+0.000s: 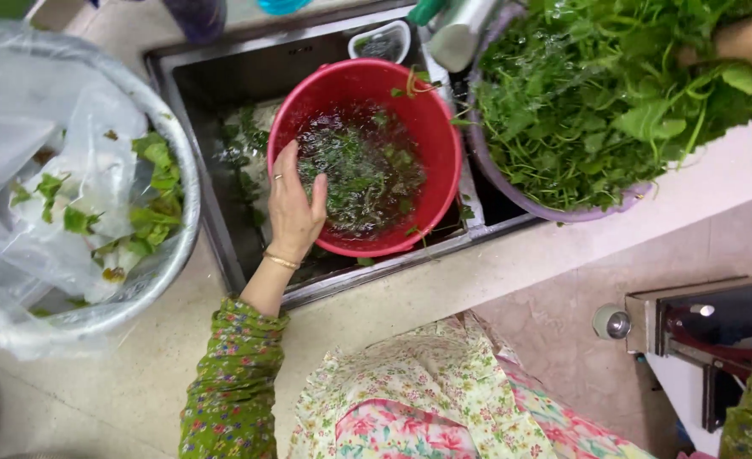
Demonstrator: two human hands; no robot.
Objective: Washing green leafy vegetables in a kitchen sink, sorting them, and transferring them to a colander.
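My left hand [295,204], with a ring and a gold bangle, grips the near-left rim of a red basin [431,127]. The basin sits in a steel sink [197,93] and holds dark water with floating bits of green leaf. At the top right only part of my right hand [750,38] shows. It rests at the far edge of a heap of wet leafy greens [597,102] in a purple basin [520,191]. The leaves and the frame edge hide its fingers.
A large metal bowl [185,229] at the left holds a clear plastic bag [28,170] and leaf scraps. A tap [461,30] and a small white dish [380,41] stand behind the sink. A pale counter [512,263] runs in front. A metal device [690,331] stands low right.
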